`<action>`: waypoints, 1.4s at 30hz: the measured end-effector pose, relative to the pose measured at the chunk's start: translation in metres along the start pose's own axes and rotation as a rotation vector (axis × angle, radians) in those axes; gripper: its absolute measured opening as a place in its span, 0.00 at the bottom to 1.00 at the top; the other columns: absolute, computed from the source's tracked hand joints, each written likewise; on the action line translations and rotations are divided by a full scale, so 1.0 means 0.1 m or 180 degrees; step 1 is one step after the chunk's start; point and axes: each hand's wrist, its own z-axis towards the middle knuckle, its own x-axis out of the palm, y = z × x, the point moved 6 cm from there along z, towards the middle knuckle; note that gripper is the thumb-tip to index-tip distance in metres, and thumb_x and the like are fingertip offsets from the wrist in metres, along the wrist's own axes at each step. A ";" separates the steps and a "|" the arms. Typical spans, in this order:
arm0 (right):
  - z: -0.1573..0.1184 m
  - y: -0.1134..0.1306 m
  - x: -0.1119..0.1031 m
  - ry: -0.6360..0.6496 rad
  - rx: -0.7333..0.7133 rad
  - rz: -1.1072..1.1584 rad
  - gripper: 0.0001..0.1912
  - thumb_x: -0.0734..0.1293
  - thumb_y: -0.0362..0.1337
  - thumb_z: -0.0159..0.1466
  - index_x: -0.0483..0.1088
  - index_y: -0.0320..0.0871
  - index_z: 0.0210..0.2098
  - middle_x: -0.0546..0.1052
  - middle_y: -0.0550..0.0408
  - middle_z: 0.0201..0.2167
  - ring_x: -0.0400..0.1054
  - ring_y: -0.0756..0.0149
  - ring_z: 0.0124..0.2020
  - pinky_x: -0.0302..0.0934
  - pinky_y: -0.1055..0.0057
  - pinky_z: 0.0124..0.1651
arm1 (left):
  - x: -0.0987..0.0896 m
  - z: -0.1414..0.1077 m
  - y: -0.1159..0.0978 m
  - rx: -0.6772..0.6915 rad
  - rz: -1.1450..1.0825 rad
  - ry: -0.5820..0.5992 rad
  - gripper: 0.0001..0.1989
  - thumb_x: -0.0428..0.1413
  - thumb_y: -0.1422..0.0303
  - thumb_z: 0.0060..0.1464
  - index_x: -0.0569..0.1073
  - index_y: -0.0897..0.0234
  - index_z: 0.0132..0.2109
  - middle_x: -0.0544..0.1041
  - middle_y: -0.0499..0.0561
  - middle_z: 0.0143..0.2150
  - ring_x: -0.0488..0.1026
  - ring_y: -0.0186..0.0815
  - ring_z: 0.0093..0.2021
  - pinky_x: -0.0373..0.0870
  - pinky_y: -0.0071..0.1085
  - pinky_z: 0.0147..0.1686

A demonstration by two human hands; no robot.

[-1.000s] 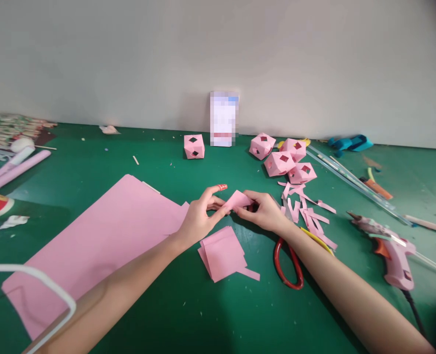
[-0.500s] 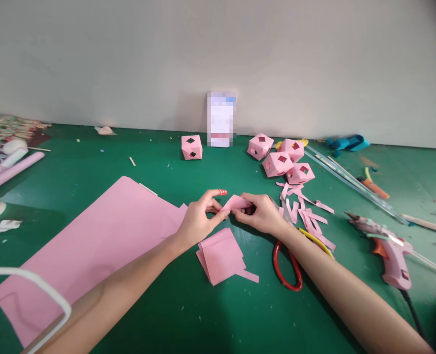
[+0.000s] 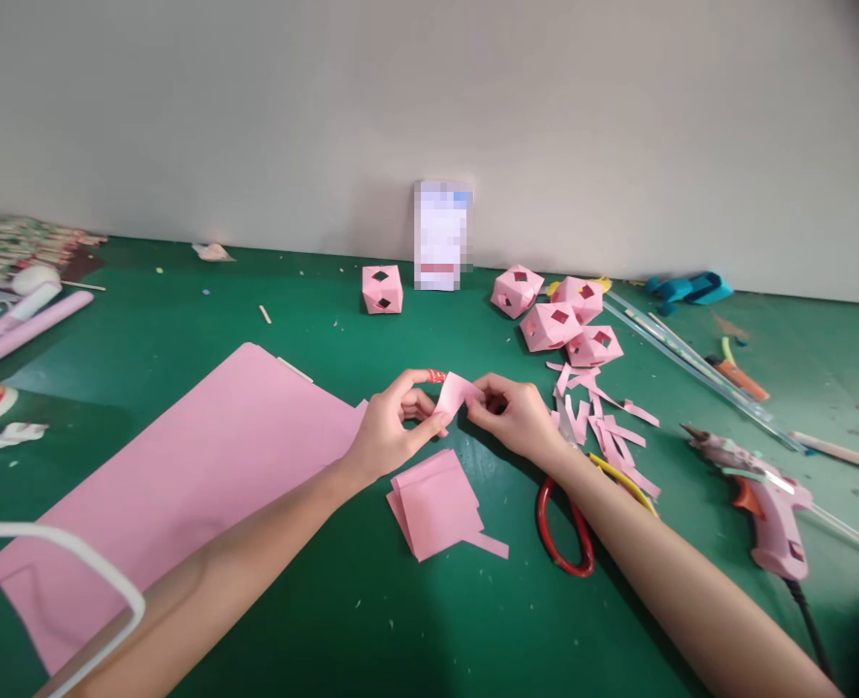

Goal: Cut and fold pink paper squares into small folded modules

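A small folded piece of pink paper (image 3: 456, 393) is held up between both hands over the green table. My left hand (image 3: 398, 427) pinches its left end, and a red wrap shows on one finger. My right hand (image 3: 511, 415) is closed on its right end, partly hiding it. Just below the hands lies a loose stack of pink paper squares (image 3: 435, 509) with a strip poking out. Under my right forearm are scissors (image 3: 561, 543) with red and yellow handles, partly covered. Thin pink paper strips (image 3: 608, 427) are scattered to the right.
Several pink folded-paper shapes (image 3: 552, 328) with diamond holes sit at the back right, and another pink paper shape (image 3: 382, 291) near the phone (image 3: 440, 233). A large pink sheet (image 3: 204, 465) lies left. A pink glue gun (image 3: 771, 504) rests on the right.
The pink paper piece has turned more upright between my fingers, showing more of its face. My right fingers have shifted slightly at its right end. The whole view has moved a little.
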 end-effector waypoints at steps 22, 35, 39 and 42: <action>-0.04 0.12 0.04 0.0549 -0.0405 0.0165 0.08 0.69 0.41 0.60 0.69 0.44 0.28 0.73 0.58 0.23 0.63 0.69 0.23 0.56 0.72 0.28 | 0.01 0.04 0.07 0.0104 0.0454 0.0125 0.20 0.60 0.65 0.59 0.67 0.61 0.56 0.81 0.48 0.36 0.79 0.35 0.38 0.75 0.33 0.42; -0.01 0.12 0.03 0.0401 -0.0299 -0.0152 0.14 0.67 0.40 0.61 0.61 0.44 0.22 0.69 0.60 0.20 0.60 0.71 0.22 0.51 0.72 0.27 | 0.02 0.05 0.04 0.0150 0.0792 0.0083 0.14 0.61 0.68 0.57 0.71 0.60 0.51 0.77 0.44 0.31 0.76 0.33 0.33 0.74 0.30 0.38; 0.00 0.08 0.00 0.0260 -0.0080 -0.0055 0.10 0.67 0.38 0.60 0.65 0.44 0.24 0.69 0.61 0.19 0.61 0.71 0.22 0.53 0.73 0.27 | 0.02 0.06 0.04 0.0112 0.0755 0.0082 0.15 0.61 0.67 0.57 0.71 0.60 0.51 0.78 0.45 0.31 0.76 0.33 0.33 0.74 0.30 0.39; 0.01 -0.01 -0.02 0.0102 0.0140 0.0217 0.05 0.68 0.38 0.60 0.71 0.44 0.30 0.75 0.59 0.24 0.66 0.69 0.25 0.58 0.72 0.30 | 0.01 0.05 0.04 0.0106 0.0751 0.0091 0.16 0.61 0.67 0.57 0.72 0.60 0.52 0.78 0.44 0.31 0.76 0.33 0.33 0.74 0.31 0.39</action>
